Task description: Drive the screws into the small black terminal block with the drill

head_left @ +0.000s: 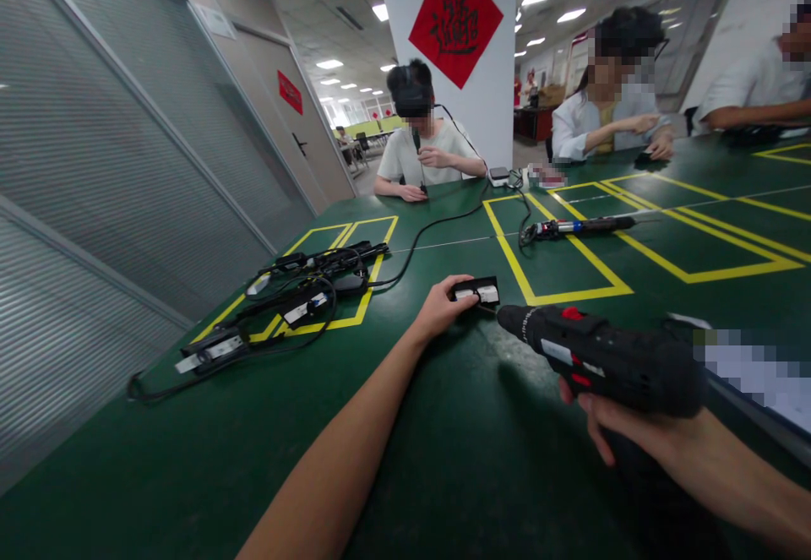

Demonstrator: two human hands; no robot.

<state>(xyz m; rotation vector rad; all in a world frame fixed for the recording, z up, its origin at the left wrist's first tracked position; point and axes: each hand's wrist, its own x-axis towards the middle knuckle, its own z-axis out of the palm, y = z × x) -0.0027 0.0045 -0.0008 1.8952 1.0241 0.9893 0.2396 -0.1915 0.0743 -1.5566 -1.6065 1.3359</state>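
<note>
The left hand (443, 305) pinched a black case (476, 290), contents unclear; right of that grip, the right hand (627, 425) held a drill (608, 359), bit (487, 310) tip indistinct.

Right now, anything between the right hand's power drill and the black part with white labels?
Nothing visible. The right hand holds the power drill with its bit at the near side of the black part; the left hand holds that part, thumb close to the bit. Contact: too small to tell.
</note>
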